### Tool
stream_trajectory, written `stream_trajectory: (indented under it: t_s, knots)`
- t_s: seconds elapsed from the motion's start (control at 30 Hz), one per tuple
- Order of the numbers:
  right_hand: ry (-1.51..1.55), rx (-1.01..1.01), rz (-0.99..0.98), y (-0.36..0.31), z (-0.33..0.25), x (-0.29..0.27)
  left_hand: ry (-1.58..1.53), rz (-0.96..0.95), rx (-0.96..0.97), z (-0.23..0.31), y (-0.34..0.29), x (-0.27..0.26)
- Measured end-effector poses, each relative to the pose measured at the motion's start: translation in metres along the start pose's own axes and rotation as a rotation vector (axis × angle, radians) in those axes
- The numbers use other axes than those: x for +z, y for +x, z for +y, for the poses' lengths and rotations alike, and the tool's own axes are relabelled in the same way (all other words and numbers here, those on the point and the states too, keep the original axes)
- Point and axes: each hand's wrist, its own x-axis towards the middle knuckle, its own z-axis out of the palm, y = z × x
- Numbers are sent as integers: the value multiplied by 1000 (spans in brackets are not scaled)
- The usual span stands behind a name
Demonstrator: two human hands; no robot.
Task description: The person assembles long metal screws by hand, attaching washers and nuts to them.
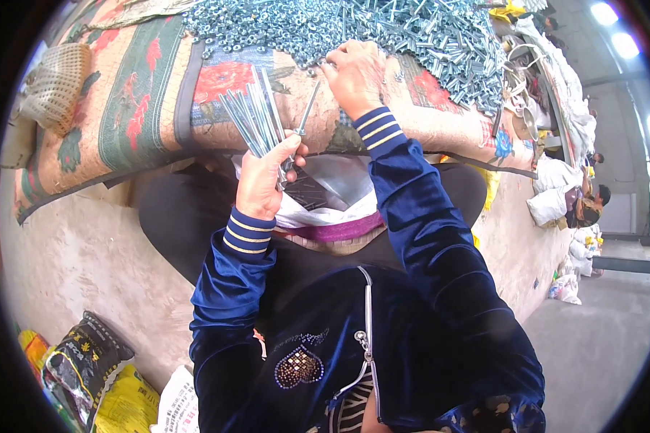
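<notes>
Left of the frame's centre, holds in the left hand [269, 172] a fanned bundle of slender metal rods [247, 119], fingers clenched round the lower ends, upper ends pointing toward the top edge. Also grips one separate rod [310, 102] by the thumb, leaning toward the upper right, with a small nut-like piece [300, 132] on its lower part. At upper centre, reaches with the right hand [357, 76] to the near edge of a heap of metal nuts [267, 30], fingers curled; cannot tell of any part grasped between the fingertips. Beside the nuts, at upper right: a heap of short metal cylinders [451, 54]. Beneath both heaps: a patterned cloth [146, 97], spread across the upper frame. At centre, below the hands: a white sack-like sheet [297, 216] with a purple band [343, 230]. At upper left: a perforated beige basket [63, 81]. At lower left: a black sack [87, 353] against a yellow sack [128, 403].
</notes>
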Motion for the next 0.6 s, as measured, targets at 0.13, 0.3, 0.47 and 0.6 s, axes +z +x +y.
stream_trajectory:
  t_s: [0.13,0.3,0.47,0.6]
  knots:
    - [523,263,-216,1,14,-24,-14,-20,-37,3,2,0]
    - [1456,497,-703,-19,19,-57,19,-69,-71,3,-1,0]
    - [1435,524,-780,-25,38,-77,153,-108,-75,4,-4,4]
    - [1382,487,-820,-28,39,-81,265,-114,-49,4,-5,4]
